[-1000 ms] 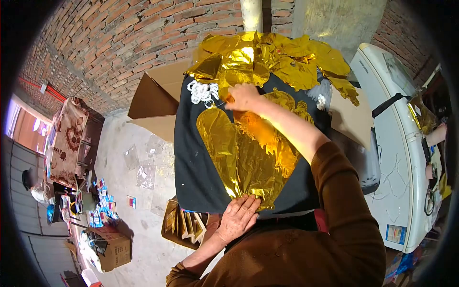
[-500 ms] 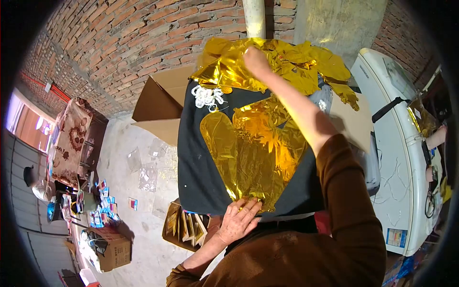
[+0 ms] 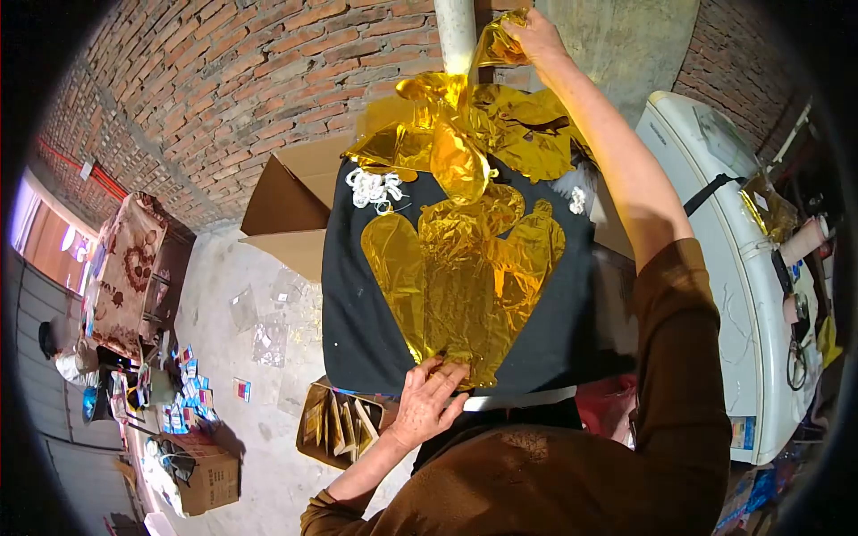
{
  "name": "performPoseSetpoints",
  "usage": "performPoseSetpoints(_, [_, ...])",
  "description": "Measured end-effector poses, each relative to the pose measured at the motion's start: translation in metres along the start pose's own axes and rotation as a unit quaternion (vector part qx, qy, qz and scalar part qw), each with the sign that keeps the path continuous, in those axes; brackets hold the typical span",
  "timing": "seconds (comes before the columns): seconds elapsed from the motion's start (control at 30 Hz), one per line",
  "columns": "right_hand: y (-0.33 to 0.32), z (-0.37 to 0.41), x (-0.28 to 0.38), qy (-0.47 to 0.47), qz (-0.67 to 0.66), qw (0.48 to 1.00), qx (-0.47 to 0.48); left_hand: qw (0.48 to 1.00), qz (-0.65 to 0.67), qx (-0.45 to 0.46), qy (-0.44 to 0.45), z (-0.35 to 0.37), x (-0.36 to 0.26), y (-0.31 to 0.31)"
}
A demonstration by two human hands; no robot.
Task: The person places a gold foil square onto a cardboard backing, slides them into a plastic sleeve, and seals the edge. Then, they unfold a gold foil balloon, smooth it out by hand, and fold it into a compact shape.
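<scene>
Clamped btwn R hand (image 3: 536, 37) fingertips: gold foil piece (image 3: 503, 46), raised above far edge of black cloth (image 3: 353, 304), lower part hanging by foil pile (image 3: 527, 121). Nearer body, L hand (image 3: 424, 404) lies on narrow ends of flat foil shapes (image 3: 456, 277); can't tell if pinching. White cord (image 3: 374, 188) just beside, L side. Tip: lift slow, w/ light, steady L hand pressure, so thin foil won't tear.
</scene>
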State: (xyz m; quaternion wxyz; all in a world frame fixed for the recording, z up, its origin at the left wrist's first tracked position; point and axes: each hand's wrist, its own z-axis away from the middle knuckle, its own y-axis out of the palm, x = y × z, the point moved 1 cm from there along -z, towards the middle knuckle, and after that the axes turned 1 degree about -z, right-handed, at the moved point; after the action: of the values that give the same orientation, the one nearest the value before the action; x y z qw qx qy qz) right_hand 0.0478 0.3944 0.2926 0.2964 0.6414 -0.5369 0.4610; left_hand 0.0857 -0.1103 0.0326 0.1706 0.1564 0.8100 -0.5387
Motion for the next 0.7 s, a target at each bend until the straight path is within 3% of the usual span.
performPoseSetpoints(0.1, [-0.012, -0.018, -0.007, 0.010, -0.080, 0.993, 0.086, 0.999, 0.012, -0.024, -0.035, -0.006, -0.001, -0.003])
performPoseSetpoints(0.2, [-0.015, -0.030, -0.010, -0.103, -0.191, 0.972, 0.085, 0.995, 0.047, -0.064, -0.064, -0.017, 0.002, -0.011])
performPoseSetpoints(0.33, [-0.025, -0.026, 0.011, -0.099, -0.242, 0.961, 0.093, 0.989, 0.076, -0.110, -0.057, -0.044, 0.003, -0.033])
performPoseSetpoints(0.4, [-0.032, 0.004, 0.040, -0.096, -0.254, 0.956, 0.109, 0.971, 0.183, -0.087, -0.123, -0.058, 0.011, -0.036])
performPoseSetpoints(0.47, [-0.036, 0.023, 0.059, -0.074, -0.277, 0.951, 0.117, 0.897, 0.381, -0.021, -0.224, -0.076, 0.023, -0.032])
performPoseSetpoints(0.57, [-0.042, 0.058, 0.085, -0.083, -0.320, 0.935, 0.130, 0.804, 0.555, 0.002, -0.213, -0.133, 0.016, -0.032])
performPoseSetpoints(0.7, [-0.063, 0.119, 0.112, -0.072, -0.311, 0.929, 0.187, 0.546, 0.808, 0.091, -0.200, -0.224, 0.018, -0.016])
